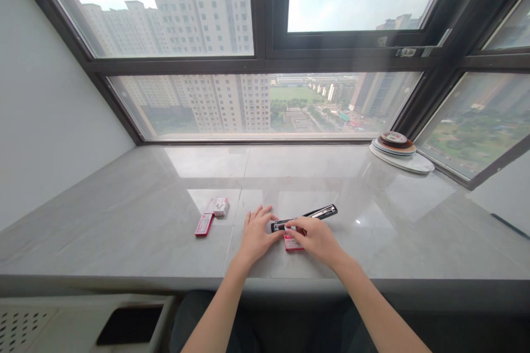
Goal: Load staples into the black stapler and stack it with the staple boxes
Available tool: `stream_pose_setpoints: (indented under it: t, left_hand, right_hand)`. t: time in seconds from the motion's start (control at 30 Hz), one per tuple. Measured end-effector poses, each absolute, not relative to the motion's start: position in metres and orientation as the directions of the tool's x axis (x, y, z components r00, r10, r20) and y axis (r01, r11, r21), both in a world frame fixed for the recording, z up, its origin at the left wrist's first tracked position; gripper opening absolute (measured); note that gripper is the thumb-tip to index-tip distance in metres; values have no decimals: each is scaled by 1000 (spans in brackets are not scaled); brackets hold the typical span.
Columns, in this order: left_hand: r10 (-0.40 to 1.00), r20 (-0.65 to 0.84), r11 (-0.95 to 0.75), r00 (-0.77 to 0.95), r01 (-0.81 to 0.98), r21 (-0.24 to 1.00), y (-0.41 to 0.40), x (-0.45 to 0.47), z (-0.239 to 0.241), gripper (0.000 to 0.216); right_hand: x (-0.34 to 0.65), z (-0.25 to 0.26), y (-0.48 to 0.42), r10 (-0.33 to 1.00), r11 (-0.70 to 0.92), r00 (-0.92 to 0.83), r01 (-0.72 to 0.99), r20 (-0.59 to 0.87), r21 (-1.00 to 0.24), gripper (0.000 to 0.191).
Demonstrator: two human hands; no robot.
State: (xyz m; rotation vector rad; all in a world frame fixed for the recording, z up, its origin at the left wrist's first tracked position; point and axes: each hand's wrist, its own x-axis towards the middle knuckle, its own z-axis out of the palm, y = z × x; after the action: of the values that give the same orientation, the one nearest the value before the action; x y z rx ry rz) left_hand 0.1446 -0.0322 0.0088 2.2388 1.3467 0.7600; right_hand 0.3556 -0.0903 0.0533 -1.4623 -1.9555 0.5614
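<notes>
A black stapler (326,212) lies opened out on the grey stone sill, slanting up to the right, with a silvery metal channel along it. Beside its near end rests my left hand (258,234), fingers stretched and apart on the stone, thumb toward the stapler. My right hand (317,240) reaches over the stapler's middle, its thumb and forefinger closed together near the left end. What they pinch is too small to make out. Under that hand sits a red-and-white small box (292,242), partly covered by the fingers.
Left of my hands lie a red small box (204,225) and a white-and-pink small box (221,207), close together. A stack of round plates or mats (401,157) stands in the far right corner by the dark window frame (260,66). The sill's front edge (199,282) runs near my forearms.
</notes>
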Motion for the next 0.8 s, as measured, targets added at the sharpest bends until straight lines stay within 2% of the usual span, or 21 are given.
stream_pose_setpoints:
  t: [0.4, 0.63, 0.7, 0.8]
  left_hand:
    - [891, 263, -451, 371, 652, 610, -48, 144, 11, 22]
    - [894, 258, -446, 367, 659, 606, -48, 144, 14, 24]
    - [895, 258, -444, 364, 661, 606, -48, 144, 14, 23]
    - [895, 263, -443, 360, 661, 605, -49, 144, 14, 23]
  right_hand:
    - [354, 52, -74, 954, 299, -239, 752, 179, -587, 28]
    - [356, 56, -85, 986, 113, -28, 843, 167, -526, 28]
    - [352, 57, -90, 987, 121, -40, 824, 156, -553, 29]
    - [348, 56, -100, 988, 148, -85, 727, 127, -670, 27]
